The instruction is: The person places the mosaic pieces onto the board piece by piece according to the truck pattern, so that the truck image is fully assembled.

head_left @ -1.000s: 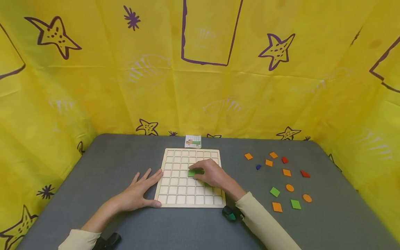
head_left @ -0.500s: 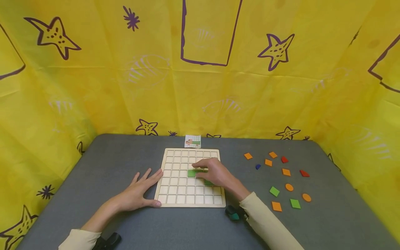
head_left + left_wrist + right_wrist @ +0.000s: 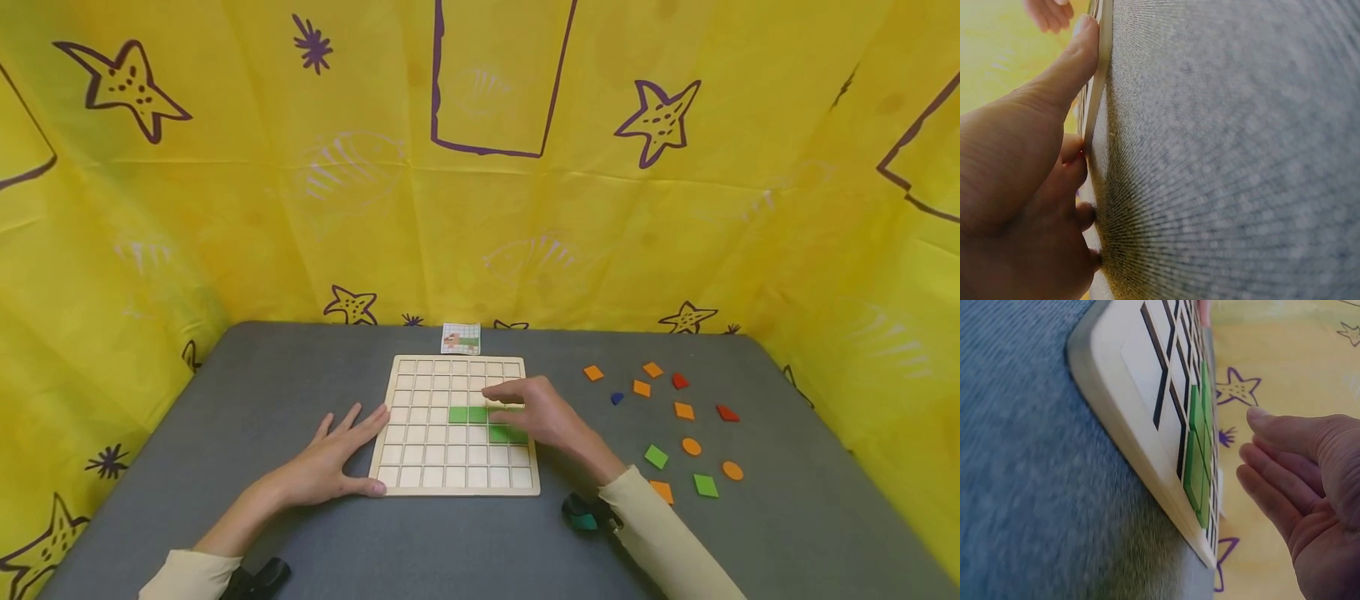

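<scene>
A pale wooden grid board (image 3: 433, 477) lies on the table, with several green square tiles (image 3: 458, 415) set in its cells right of the middle. At the board's left edge my left hand (image 3: 318, 468) rests with fingers spread; its thumb (image 3: 1079, 50) touches the board's side in the left wrist view. My right hand (image 3: 546, 414) hovers over the board's right side, partly covering the tiles. In the right wrist view, its fingers (image 3: 1285, 478) are loosely extended, apart from the board, and hold nothing.
Loose tiles lie right of the board: orange squares (image 3: 683, 410), orange circles (image 3: 732, 471), green pieces (image 3: 706, 486), red pieces (image 3: 727, 413) and a small blue one (image 3: 617, 398). Behind the board is a small pattern card (image 3: 461, 339). A yellow cloth (image 3: 480, 208) hangs beyond the grey table.
My right hand has drawn back to the right from the green tiles, uncovering more of them in their cells. My left hand has stayed at the board's edge.
</scene>
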`<state>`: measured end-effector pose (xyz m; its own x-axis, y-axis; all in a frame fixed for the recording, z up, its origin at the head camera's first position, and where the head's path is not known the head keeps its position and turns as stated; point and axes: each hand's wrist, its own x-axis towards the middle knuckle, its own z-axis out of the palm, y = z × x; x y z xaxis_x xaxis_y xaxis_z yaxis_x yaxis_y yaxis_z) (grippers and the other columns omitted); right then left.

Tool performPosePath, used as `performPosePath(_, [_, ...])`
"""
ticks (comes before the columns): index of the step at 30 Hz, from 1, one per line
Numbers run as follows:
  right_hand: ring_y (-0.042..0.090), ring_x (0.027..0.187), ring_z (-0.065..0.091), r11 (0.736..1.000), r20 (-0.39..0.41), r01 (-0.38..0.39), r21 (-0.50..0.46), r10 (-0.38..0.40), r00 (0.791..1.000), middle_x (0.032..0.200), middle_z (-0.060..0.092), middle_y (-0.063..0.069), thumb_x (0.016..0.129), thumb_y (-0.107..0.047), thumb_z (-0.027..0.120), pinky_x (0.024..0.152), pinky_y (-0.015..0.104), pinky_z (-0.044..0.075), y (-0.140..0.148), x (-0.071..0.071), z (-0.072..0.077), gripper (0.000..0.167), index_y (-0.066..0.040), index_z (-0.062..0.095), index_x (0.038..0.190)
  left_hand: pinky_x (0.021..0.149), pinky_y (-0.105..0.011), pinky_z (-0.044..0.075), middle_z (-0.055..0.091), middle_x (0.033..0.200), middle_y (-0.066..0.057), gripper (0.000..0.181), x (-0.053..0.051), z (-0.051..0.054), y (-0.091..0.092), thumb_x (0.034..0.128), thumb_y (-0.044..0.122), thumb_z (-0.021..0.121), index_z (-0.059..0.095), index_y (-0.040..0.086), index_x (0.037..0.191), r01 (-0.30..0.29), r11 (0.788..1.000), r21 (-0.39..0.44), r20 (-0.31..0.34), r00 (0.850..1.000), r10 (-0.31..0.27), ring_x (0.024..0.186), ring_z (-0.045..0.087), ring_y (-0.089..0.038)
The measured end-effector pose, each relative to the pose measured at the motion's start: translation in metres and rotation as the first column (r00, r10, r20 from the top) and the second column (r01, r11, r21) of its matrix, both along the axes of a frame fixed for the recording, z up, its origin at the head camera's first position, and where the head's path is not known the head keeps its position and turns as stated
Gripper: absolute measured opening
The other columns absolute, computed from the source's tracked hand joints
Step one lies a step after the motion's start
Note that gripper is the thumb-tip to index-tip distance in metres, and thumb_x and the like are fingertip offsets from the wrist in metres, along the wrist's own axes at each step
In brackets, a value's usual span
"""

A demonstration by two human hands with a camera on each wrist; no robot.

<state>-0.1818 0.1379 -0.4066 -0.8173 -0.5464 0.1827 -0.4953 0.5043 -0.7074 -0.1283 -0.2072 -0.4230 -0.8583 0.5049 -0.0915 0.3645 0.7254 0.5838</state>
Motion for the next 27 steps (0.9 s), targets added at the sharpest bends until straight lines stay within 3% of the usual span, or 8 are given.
performPosePath(8, [0.022,0.110,0.066,0.999,-0.007,0.036,0.017,-0.036,0.999,0.119,0.070,0.007,0.088,-0.010,0.074,0.093,0.038,0.053,0.018,0.004,0.002,0.035,-0.003,0.069,0.122,0.109,-0.069,-0.008,0.022,0.162,-0.010,0.107,0.000,0.000,0.000,0.0735,0.058,0.076,0.026,0.011,0.156,0.002,1.000,0.000,0.001,1.000,-0.002,0.146,0.003,-0.048])
performPosePath(27, [0.025,0.101,0.070,0.992,-0.055,0.116,-0.050,-0.118,0.991,0.112,0.072,0.009,0.084,-0.006,0.077,0.085,0.041,0.056,0.069,0.012,0.000,0.034,0.000,0.071,0.117,0.108,-0.070,-0.007,0.024,0.161,-0.012,0.107,0.001,-0.001,-0.001,0.0732,0.059,0.076,0.027,0.009,0.155,0.006,1.000,0.005,-0.009,1.000,-0.006,0.146,0.005,-0.049])
